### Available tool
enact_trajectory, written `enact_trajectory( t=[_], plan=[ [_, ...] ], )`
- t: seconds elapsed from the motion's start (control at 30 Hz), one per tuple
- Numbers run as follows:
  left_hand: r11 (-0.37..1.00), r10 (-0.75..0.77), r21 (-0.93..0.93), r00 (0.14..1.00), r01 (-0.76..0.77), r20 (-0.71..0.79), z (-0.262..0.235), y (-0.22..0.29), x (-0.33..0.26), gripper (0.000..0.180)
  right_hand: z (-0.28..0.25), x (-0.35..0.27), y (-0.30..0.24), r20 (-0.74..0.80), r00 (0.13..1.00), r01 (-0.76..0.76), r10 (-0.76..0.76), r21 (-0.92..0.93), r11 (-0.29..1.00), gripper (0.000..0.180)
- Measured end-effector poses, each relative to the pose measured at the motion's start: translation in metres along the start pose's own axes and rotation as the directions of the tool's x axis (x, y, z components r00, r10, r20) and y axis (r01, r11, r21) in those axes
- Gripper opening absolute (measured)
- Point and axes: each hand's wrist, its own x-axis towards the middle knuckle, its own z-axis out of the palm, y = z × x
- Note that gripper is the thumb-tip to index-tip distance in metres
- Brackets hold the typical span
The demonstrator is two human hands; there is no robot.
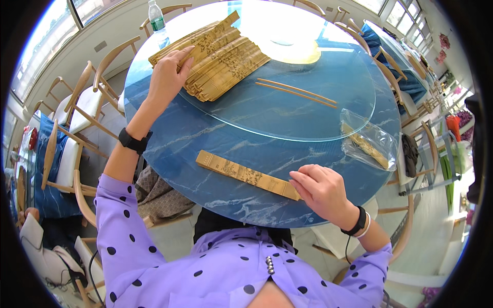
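Observation:
A broad pile of golden-brown printed paper chopstick sleeves [228, 59] lies at the far left of the round table. My left hand [172, 66] is at the pile's left side, its fingers bent and closed on the sleeves' edge. Near the front edge lies a short, neat stack of the same sleeves [241, 172], slanting down to the right. My right hand [321, 187] is over its right end, thumb and fingertips pinched together; whatever they hold is hidden. Two wooden chopsticks [298, 92] rest side by side on the glass turntable [246, 115].
A clear plastic bag [367, 141] with more sleeves inside lies at the right, partly by the turntable's rim. A water bottle [157, 20] stands at the far left. Wooden chairs [97, 102] surround the blue marbled table [174, 138]. A brown patterned cloth item [162, 197] sits on a chair below the left edge.

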Motion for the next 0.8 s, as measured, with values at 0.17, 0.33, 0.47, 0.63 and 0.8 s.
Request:
enact_trajectory(
  t=[0.17, 0.33, 0.47, 0.63, 0.8],
  plan=[
    [0.966, 0.113, 0.215, 0.980, -0.146, 0.162, 0.028, -0.035, 0.024, 0.033, 0.009, 0.032, 0.074, 0.012, 0.976, -0.218, 0.218, 0.006, 0.976, 0.010],
    [0.874, 0.121, 0.456, 0.985, -0.165, 0.125, 0.048, -0.034, 0.023, 0.031, 0.039, 0.059, 0.152, -0.011, 0.957, -0.291, 0.291, -0.074, 0.954, 0.018],
    [0.922, 0.199, 0.331, 0.979, -0.199, 0.034, 0.058, -0.025, 0.017, 0.029, 0.066, 0.074, 0.199, -0.067, 0.961, -0.277, 0.268, -0.233, 0.932, 0.027],
    [0.890, 0.349, 0.299, 0.936, -0.345, 0.042, 0.051, -0.025, 0.004, 0.030, 0.080, 0.078, 0.215, 0.053, 0.937, -0.325, 0.345, -0.227, 0.918, 0.029],
    [0.864, 0.349, 0.365, 0.935, -0.346, 0.059, 0.061, -0.032, 0.004, 0.033, 0.078, 0.076, 0.209, 0.130, 0.954, -0.220, 0.272, -0.314, 0.924, 0.019]
  ],
)
